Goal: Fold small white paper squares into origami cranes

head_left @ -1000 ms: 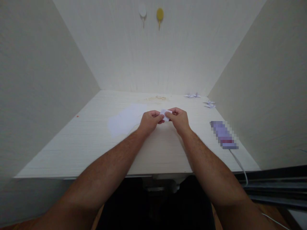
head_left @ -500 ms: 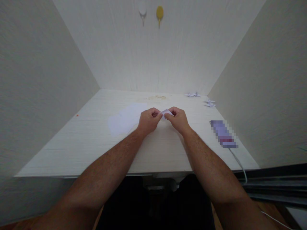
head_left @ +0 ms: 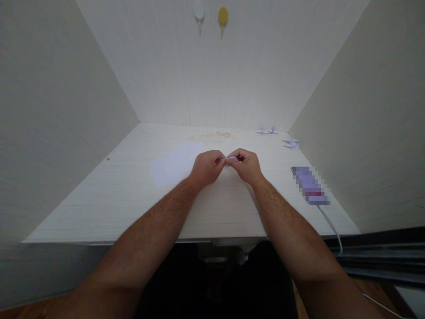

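Between my two hands is a small piece of folded white paper (head_left: 231,158), seen nearly edge-on above the table. My left hand (head_left: 208,167) pinches its left end between thumb and fingers. The thumb and fingers of my right hand (head_left: 245,165) close on the other end, and the two thumbs almost meet. Much of the paper is hidden by my fingers. Left of my left hand, white paper sheets (head_left: 174,163) lie flat on the pale table (head_left: 219,212).
Several folded paper cranes (head_left: 267,131) stand at the table's back right corner. A blurred-out phone (head_left: 310,185) lies on the right, with a white cable (head_left: 330,223) running over the front edge. Walls enclose three sides. One yellow hook (head_left: 223,17) hangs behind.
The folded paper has tipped from showing its face to nearly edge-on. My hands have drawn slightly closer together, both still gripping it.
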`<state>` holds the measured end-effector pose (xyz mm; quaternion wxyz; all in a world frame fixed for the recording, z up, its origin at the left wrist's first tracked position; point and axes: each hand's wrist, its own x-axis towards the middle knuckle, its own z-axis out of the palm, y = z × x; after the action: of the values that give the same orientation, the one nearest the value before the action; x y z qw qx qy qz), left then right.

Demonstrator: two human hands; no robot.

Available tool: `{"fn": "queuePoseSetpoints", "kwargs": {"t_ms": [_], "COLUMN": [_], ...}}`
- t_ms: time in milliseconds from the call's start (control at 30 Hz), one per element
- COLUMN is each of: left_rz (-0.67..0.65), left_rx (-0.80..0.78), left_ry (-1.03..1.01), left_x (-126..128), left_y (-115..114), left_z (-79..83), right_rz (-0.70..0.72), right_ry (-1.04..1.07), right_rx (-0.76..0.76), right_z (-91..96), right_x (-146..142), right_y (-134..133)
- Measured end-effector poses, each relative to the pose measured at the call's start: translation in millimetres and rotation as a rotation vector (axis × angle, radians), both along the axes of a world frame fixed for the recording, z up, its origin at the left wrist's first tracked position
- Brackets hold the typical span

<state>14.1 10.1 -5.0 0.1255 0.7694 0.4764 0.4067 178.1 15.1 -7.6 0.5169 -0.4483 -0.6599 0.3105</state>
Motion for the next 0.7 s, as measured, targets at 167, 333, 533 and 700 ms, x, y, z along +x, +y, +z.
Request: {"fn": "queuePoseSetpoints", "kwargs": {"t_ms": [167,333,533,700], "left_rz": [-0.017,-0.031,-0.033,0.0], "left_rx": [-0.02,-0.066,-0.168,-0.224], "left_ry": [-0.004,-0.049,-0.274,-0.563], "left_x": [0.0,-0.3,3.4,6.3], "left_y": [0.3,-1.5,2.0,8.8], "left_z": [0.7,4.5,0.2,-8.8], "right_rz": [0.013,0.028,-0.056,-0.068], "right_ry": [0.057,0.093,0.075,0.009], "right_rx": [-0.021,-0.022,-0.008,-0.055], "right_z": [-2.2,-3.7,1.8,3.1], "right_x": [0.2,2.0,3.0,1.7], "right_y": [1.2,1.5,1.2,0.8]}}
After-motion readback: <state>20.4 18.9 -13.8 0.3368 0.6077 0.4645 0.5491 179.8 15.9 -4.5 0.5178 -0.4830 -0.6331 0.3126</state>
